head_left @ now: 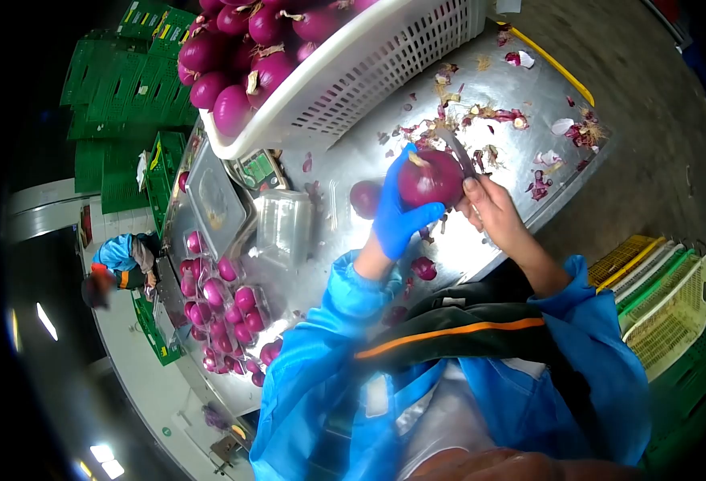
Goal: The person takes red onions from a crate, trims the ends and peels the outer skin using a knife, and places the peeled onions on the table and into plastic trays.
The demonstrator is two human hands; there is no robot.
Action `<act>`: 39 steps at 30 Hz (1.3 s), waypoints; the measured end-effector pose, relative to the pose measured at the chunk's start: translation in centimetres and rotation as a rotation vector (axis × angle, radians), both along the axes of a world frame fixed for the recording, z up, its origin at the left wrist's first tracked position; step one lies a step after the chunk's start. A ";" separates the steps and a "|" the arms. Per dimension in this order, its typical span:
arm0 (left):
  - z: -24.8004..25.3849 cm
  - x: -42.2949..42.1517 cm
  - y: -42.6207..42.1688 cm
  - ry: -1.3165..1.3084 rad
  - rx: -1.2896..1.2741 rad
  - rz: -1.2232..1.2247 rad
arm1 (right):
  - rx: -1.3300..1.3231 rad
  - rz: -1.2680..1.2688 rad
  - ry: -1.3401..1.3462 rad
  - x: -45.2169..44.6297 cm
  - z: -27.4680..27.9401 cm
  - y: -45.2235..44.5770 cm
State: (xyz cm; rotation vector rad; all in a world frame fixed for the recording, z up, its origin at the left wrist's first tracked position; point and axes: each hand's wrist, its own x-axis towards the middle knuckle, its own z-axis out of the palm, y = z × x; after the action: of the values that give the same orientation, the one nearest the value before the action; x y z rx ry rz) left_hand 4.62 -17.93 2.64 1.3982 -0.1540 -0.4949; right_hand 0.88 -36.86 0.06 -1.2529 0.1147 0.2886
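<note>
A large red onion [431, 179] rests in my left hand [399, 210], which wears a blue glove, thumb and fingers around it. My bare right hand [491, 210] is closed on a knife [455, 150] at the onion's right side, its blade pointing up and away from me. Behind the gloved hand, another red onion [365, 199] lies on the metal table [353, 264]. Loose skins and root trimmings [489, 120] are scattered beyond the knife. A small onion piece [423, 268] lies nearer my body.
A white crate [345, 88] heaped with red onions [269, 72] stands at the table's far side. Clear tubs [283, 228] and packed onions [225, 313] are at the left. Stacked crates [665, 313] stand at the right. Another person [121, 255] works far left.
</note>
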 end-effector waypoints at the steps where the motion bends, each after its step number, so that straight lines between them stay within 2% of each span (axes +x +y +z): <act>1: 0.1 0.0 0.3 0.095 0.001 0.006 | -0.284 -0.072 -0.209 -0.1 -0.2 -0.3; 2: -1.6 0.2 1.0 -0.005 -0.014 0.032 | -0.568 -0.148 -0.421 -0.2 -0.2 -0.7; 3: -1.3 0.2 1.1 0.032 -0.021 0.011 | -0.853 -0.225 -0.636 -0.1 0.4 -1.2; 5: -0.2 -0.2 1.5 0.113 -0.034 -0.035 | -1.017 -0.114 -0.723 -0.3 2.5 -2.0; 8: 0.2 -0.5 1.7 0.078 0.050 -0.117 | -1.194 -0.040 -0.818 0.2 3.3 -1.9; 11: 2.2 -0.9 1.6 0.151 0.079 -0.128 | -1.213 -0.057 -0.895 0.6 2.8 -1.7; 14: 1.2 -1.0 2.4 0.117 0.024 -0.116 | -1.183 -0.001 -0.779 0.4 1.8 -2.4; 18: 1.9 -1.5 2.2 0.017 0.146 -0.065 | -1.026 0.002 -0.671 -1.0 0.8 -2.7; 20: 2.4 -1.5 1.2 -0.100 0.262 -0.009 | -0.650 -0.012 -0.430 -1.4 0.4 -1.3; 21: 2.3 -1.5 0.9 -0.073 0.204 -0.008 | -0.460 -0.021 -0.312 -1.4 0.4 -0.6; 23: 1.9 -1.6 0.5 -0.016 0.093 -0.005 | -0.429 0.019 -0.174 -1.5 0.8 -0.5; 25: 0.8 -1.8 0.5 -0.116 0.187 0.024 | -0.537 -0.017 -0.217 -1.5 1.0 -0.4; 28: 0.0 -1.5 0.7 -0.292 0.319 0.062 | -0.955 -0.111 -0.588 -2.0 1.3 -0.7; 31: -0.3 -1.4 0.3 -0.432 0.412 0.106 | -1.144 -0.099 -0.568 -1.9 1.6 -0.3; 34: 0.1 -2.0 0.0 -0.427 0.411 0.148 | -1.123 -0.116 -0.583 -1.5 0.7 -0.1; 37: -0.2 -2.3 1.2 -0.473 0.417 0.195 | -1.129 -0.109 -0.424 -2.5 -1.4 -0.5; 39: 0.2 -2.3 2.5 -0.575 0.483 0.208 | -0.990 -0.137 -0.408 -3.0 -1.8 -0.5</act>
State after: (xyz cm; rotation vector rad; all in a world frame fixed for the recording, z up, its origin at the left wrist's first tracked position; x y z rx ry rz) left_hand 2.36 -15.39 2.88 1.9824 -0.3648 0.0669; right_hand -2.15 -37.41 -1.75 -2.2467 -0.0197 -0.1887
